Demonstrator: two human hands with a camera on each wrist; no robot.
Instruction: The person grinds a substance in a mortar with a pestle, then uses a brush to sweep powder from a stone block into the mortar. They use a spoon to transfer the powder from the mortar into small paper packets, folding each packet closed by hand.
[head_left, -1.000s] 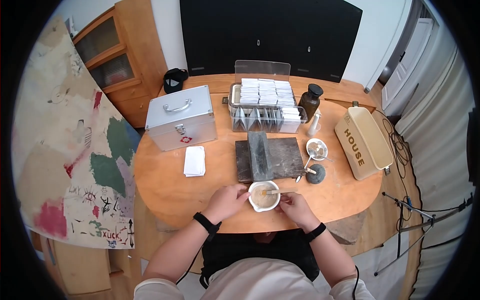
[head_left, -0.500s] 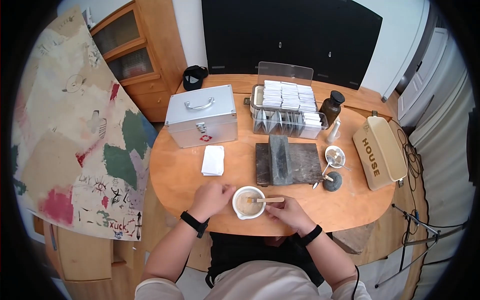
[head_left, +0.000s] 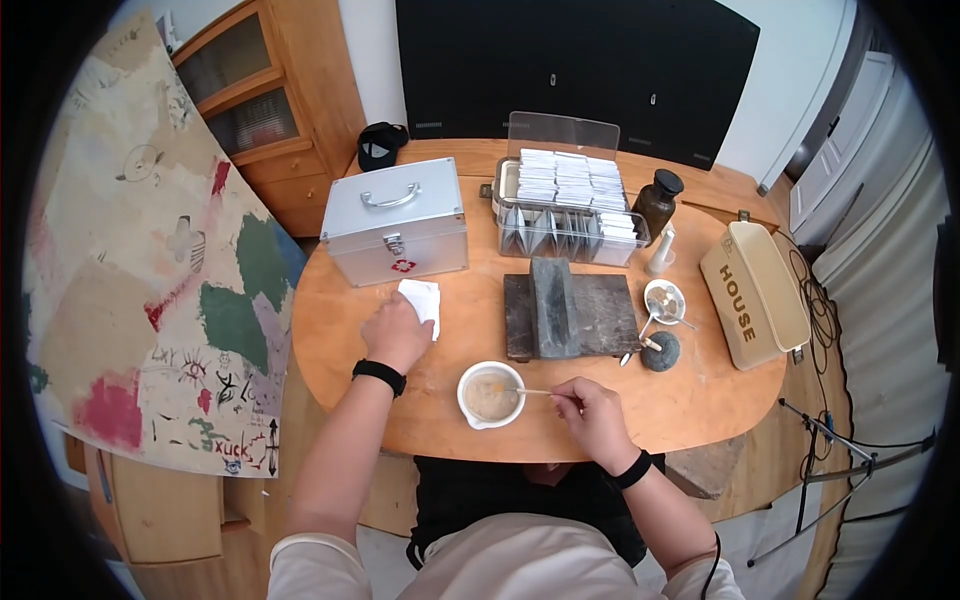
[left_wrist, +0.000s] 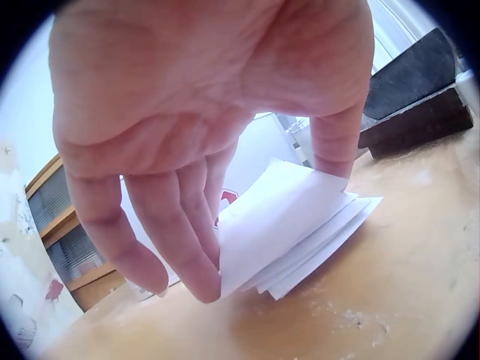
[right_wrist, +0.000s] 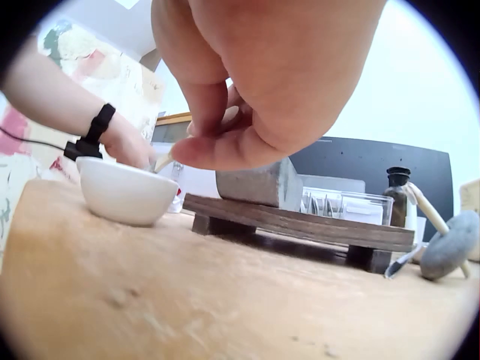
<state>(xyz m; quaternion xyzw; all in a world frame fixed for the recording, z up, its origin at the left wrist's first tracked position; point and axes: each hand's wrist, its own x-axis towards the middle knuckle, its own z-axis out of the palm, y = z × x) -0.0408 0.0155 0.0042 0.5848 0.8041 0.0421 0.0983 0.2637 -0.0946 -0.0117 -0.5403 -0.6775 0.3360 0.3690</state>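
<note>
My left hand reaches over a small stack of white paper slips before the silver case. In the left wrist view, thumb and fingers pinch the paper from opposite sides; the upper slip bows upward and the lower edges fan out. My right hand pinches a slim wooden stick between thumb and fingers. Its far end lies in the beige contents of a white spouted bowl near the table's front edge. From the right wrist, the bowl stands upright on the table, with the fingers mostly hiding the stick.
Behind the bowl, a grey stone block lies on a dark low board. To the right are a small dish with spoons, a round grey stone and a beige HOUSE bin. Behind stand the silver case and a clear box.
My left hand has left the bowl's side, moved forward and left, and taken hold of the paper slips. My right hand has drawn slightly back from the bowl, pinching the stick.
</note>
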